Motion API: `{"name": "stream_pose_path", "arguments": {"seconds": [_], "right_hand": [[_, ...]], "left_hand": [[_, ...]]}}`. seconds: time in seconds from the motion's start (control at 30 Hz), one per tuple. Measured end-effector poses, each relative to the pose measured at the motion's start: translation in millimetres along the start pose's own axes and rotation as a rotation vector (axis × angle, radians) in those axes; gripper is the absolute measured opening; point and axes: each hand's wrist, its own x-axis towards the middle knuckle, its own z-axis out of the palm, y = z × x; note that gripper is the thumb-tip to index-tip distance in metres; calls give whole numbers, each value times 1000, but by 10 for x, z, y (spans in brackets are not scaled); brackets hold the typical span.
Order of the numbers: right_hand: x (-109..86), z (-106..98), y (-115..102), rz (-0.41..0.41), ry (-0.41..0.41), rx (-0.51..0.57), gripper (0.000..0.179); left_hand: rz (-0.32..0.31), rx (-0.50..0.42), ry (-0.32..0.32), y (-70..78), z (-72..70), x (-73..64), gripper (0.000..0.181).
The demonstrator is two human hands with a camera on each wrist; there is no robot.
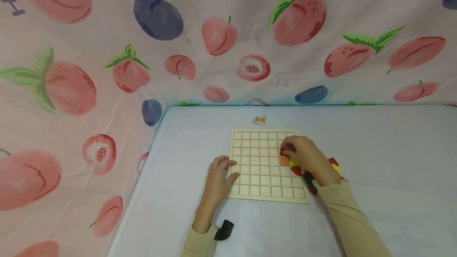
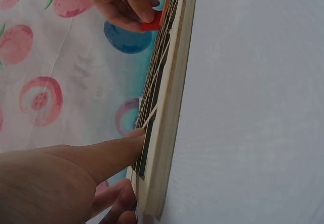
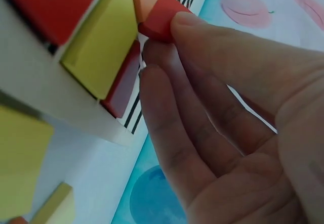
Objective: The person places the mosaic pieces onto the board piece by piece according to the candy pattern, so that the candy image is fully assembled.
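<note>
A pale wooden grid board (image 1: 255, 169) lies on the table. My right hand (image 1: 305, 152) is over its right side, thumb and fingers pinching a small red tile (image 3: 164, 19) at the grid surface. Just below that tile sits an orange square tile (image 1: 284, 161), with a yellow tile (image 1: 294, 162) beside it, partly covered by the hand. A red rounded piece (image 1: 296, 171) lies in the cell under the yellow one. My left hand (image 1: 217, 177) rests at the board's left edge. Its thumb touches the grid in the left wrist view, the other fingers loosely bent.
Loose pieces lie off the board's right edge, among them a red piece (image 1: 333, 160) and a yellow piece (image 1: 336, 167), partly behind the right forearm. A small patterned card (image 1: 259, 119) lies beyond the board. Fruit-printed cloth (image 1: 210, 76) hangs behind and to the left.
</note>
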Motion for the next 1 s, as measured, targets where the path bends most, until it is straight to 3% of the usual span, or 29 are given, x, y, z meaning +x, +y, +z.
{"name": "stream_pose_path", "arguments": {"seconds": [0.47,0.7,1.0], "right_hand": [[45,59,-25,30,13,-106,9],[56,75,-21,64,4,-109,13],[-22,29,5,21,59,-119,19]], "left_hand": [[-18,-9,-7,18,-11,-2,32],[-35,-16,-12,23,-11,0,32],[-30,-14,-13,21,-8,2,32]]}}
